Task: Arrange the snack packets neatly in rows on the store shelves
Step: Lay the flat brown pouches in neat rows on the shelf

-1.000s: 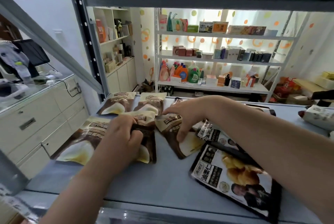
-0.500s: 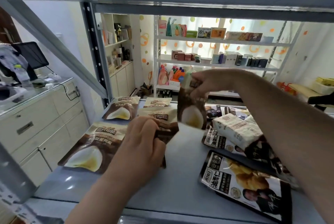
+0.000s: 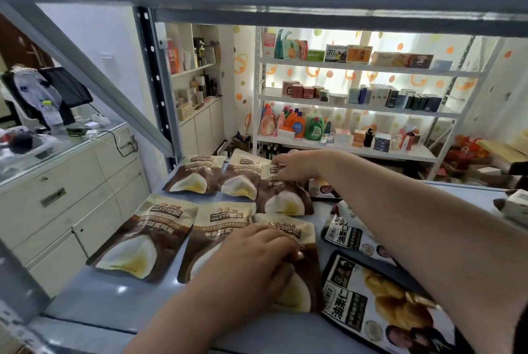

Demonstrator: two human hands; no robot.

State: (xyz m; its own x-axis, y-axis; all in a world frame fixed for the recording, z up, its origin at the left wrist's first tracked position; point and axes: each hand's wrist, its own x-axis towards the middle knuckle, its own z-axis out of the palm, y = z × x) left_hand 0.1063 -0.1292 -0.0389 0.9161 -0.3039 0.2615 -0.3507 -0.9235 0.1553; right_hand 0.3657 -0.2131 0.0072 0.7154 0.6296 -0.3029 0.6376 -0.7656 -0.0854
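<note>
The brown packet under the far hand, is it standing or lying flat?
Lying flat. The packet lies front up on the shelf; the right hand holds its top edge.

Six brown-and-cream snack packets lie flat, labels up, in two rows of three on the grey-blue shelf [image 3: 114, 296]. In the far row, the far-left packet [image 3: 194, 175] and far-middle packet [image 3: 241, 179] sit side by side. The far-right packet [image 3: 283, 196] lies slightly nearer, with the right hand [image 3: 294, 165] pinching its top edge. The near-left packet [image 3: 143, 239], near-middle packet [image 3: 211, 236] and near-right packet [image 3: 300, 273] lie edge to edge, and the left hand [image 3: 257, 253] rests on the last two. Just beside them on the right, black-and-white packets [image 3: 380, 305] lie askew and overlapping.
</note>
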